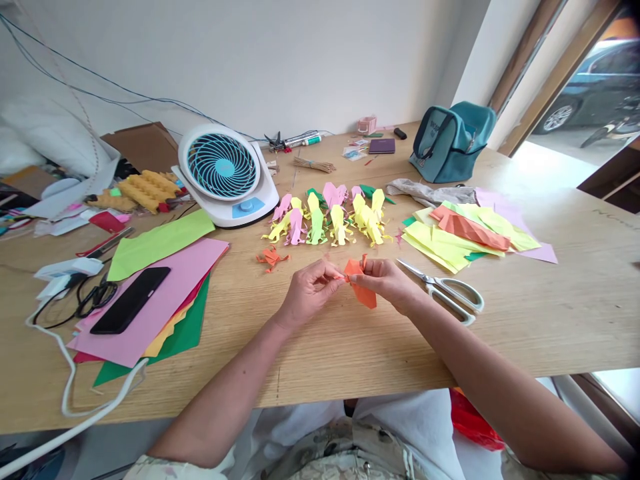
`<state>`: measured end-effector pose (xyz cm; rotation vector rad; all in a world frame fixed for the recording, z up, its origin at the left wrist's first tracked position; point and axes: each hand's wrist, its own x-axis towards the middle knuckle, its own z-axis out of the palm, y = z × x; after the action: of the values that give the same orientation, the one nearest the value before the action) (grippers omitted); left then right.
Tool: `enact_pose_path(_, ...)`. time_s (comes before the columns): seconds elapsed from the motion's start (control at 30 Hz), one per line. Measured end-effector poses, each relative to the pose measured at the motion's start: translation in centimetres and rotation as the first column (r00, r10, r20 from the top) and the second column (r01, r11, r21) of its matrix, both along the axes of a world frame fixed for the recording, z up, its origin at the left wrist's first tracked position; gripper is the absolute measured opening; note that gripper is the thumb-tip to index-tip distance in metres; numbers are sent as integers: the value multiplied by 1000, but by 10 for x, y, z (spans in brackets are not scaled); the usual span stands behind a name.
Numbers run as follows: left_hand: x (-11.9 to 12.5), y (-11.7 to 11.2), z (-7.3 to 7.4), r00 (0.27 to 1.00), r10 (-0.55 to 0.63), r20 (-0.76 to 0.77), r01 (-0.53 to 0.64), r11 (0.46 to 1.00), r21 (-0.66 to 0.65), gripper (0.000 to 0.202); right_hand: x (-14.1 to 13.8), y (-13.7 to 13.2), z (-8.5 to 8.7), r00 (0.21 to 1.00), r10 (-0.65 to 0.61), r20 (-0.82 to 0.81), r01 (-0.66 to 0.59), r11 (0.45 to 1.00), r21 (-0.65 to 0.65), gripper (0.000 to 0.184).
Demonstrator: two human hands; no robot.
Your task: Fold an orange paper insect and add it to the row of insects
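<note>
Paper piece (pixel 367 298), orange, folded, held over the table's (pixel 550 313) near middle. My left hand (pixel 315 285) pinches its thin left end, thumb against forefinger; my right hand (pixel 389 283) grips its body. Both grips closed on it.

Containers: teal bag (pixel 443 147), far right, handle flopped toward the left, interior hidden from me. Pink basket (pixel 367 125), farther back, left of the bag; contents too small to tell. Red plastic bag (pixel 475 423) showing below the near edge, right; contents hidden.

Folded figures (pixel 339 225), yellow, pink, green, grouped beyond my hands. Small orange figure (pixel 271 259) nearer, left, apart from the group. Scissors (pixel 431 284) just right of my right hand.
</note>
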<state>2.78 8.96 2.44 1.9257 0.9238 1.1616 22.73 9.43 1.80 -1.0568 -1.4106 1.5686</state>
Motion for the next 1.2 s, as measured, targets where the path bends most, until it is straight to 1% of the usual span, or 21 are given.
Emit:
enact_pose_path(0.1, 6, -1, -6, 997, 54, 61, -47, 993, -110, 13, -2, -1, -1, 1000, -8, -5, 8, 1000, -3, 47)
enact_pose_path(0.23, 10, -2, -10, 990, 120, 72, -103, 973, -205, 19, -5, -2, 1, 1000, 1, 6, -1, 1000, -9, 51)
enact_pose_path(0.4, 14, -5, -14, 981, 165, 100, -138, 963, -232, 19, -9, -4, 4, 1000, 8, 7, -8, 1000, 8, 53)
enact_pose_path(0.53, 17, -7, -16, 966, 176, 188, -124, 957, -262, 19, -12, -5, 0, 1000, 3, -13, -2, 1000, 15, 52)
enact_pose_path(0.63, 20, -8, -17, 946, 199, 257, -101, 931, -350, 20, -14, -5, -4, 1000, -18, -15, 18, 1000, 15, 52)
enact_pose_path(0.7, 22, -9, -18, 924, 241, 298, -101, 903, -417, 20, -15, -5, -4, 1000, -30, 0, 30, 999, 21, 52)
enact_pose_path(0.77, 24, -9, -20, 905, 282, 318, -116, 883, -454, 20, -16, -5, -3, 999, -30, 16, 29, 999, 31, 52)
enact_pose_path(0.83, 26, -10, -24, 897, 315, 310, -155, 881, -447, 19, -17, -6, -2, 999, -26, 30, 25, 999, 36, 51)
enact_pose_path(0.9, 26, -10, -28, 897, 337, 284, -205, 890, -408, 19, -17, -6, -2, 998, -29, 48, 26, 999, 45, 49)
enact_pose_path(1.0, 25, -10, -32, 902, 345, 261, -242, 902, -359, 19, -17, -6, -4, 991, -61, 123, 51, 995, 83, 46)
enact_pose_path(1.1, 25, -10, -30, 902, 336, 272, -226, 903, -366, 19, -19, -6, -6, 964, -152, 220, 115, 978, 173, 41)
enact_pose_path(1.2, 27, -12, -24, 889, 331, 317, -181, 889, -421, 20, -21, -6, -6, 935, -224, 274, 155, 955, 252, 36)
